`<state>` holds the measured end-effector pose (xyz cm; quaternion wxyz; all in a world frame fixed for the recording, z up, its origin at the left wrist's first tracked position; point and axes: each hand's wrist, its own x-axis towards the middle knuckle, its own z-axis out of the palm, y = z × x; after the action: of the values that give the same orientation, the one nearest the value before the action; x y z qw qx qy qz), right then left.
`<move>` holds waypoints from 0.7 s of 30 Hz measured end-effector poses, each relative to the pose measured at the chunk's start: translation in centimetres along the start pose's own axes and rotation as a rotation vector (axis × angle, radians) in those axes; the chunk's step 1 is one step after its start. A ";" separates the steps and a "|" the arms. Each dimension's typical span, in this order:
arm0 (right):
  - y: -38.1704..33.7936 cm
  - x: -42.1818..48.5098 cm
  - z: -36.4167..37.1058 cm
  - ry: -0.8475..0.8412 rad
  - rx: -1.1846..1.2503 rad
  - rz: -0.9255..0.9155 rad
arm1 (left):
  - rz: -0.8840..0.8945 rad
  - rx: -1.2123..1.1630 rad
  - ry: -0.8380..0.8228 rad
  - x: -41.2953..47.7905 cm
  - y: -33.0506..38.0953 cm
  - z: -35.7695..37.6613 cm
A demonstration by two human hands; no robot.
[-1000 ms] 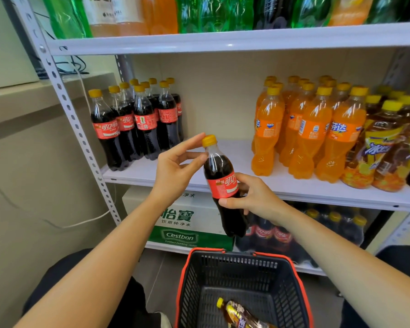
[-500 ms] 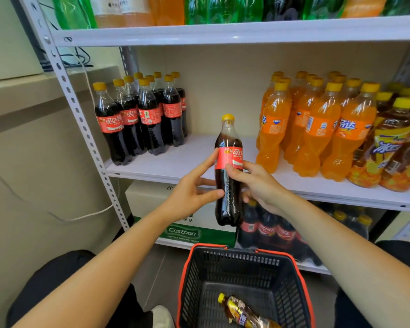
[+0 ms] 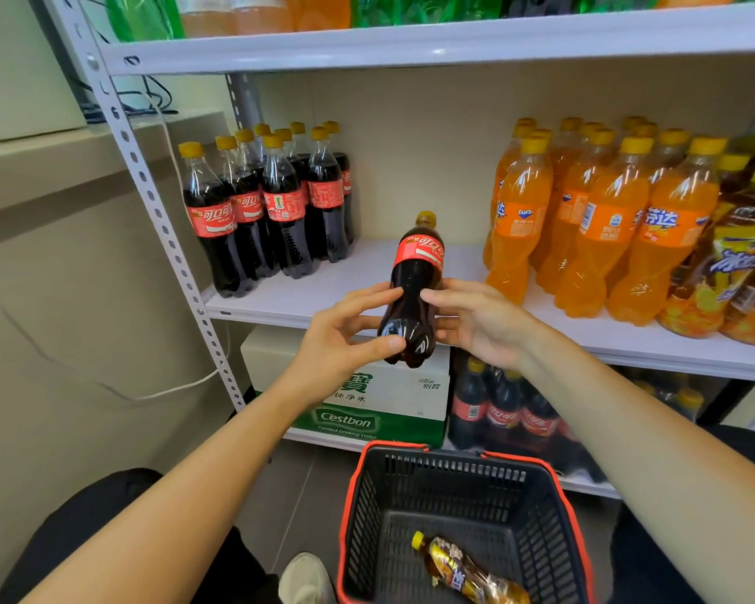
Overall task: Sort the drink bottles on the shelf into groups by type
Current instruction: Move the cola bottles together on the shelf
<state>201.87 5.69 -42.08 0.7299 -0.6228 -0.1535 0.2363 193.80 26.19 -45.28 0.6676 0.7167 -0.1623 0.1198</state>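
- Two hands meet on one cola bottle [image 3: 416,294], held roughly upright in the air in front of the middle shelf [image 3: 367,272]. It sits before the gap between the cola group [image 3: 275,207] and the orange soda group [image 3: 585,220].
- Left hand [image 3: 345,342] pinches the bottle's lower part between thumb and fingers.
- Right hand [image 3: 480,326] lays its thumb on the bottle's front and curls its fingers behind, where the bottle hides most of them.
- Cola stands at the shelf's left end, orange soda to the right, well apart.
- Iced tea bottles [image 3: 746,263] at the far right are cut off by the frame edge.
- Top-shelf bottles [image 3: 389,10] show only their lower parts.
- Lower down, the left hand partly covers a Cestbon carton [image 3: 380,411]. Dark bottles [image 3: 497,411] beside it stand in shadow, some behind the right forearm.
- Basket [image 3: 454,486] below holds one tea bottle [image 3: 463,568] lying on its side, its base cut off.
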 end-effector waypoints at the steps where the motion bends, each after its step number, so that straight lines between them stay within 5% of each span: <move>1: -0.1 0.0 0.0 -0.014 -0.011 0.009 | -0.011 -0.026 0.014 0.1 0.0 -0.1; 21: 0.7 0.9 1.0 0.065 -0.041 -0.047 | -0.007 0.116 -0.006 0.5 1.1 -1.2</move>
<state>201.97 7.06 -42.61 0.7269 -0.6413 -0.1491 0.1952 193.87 27.27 -44.01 0.6247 0.7552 -0.1545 0.1244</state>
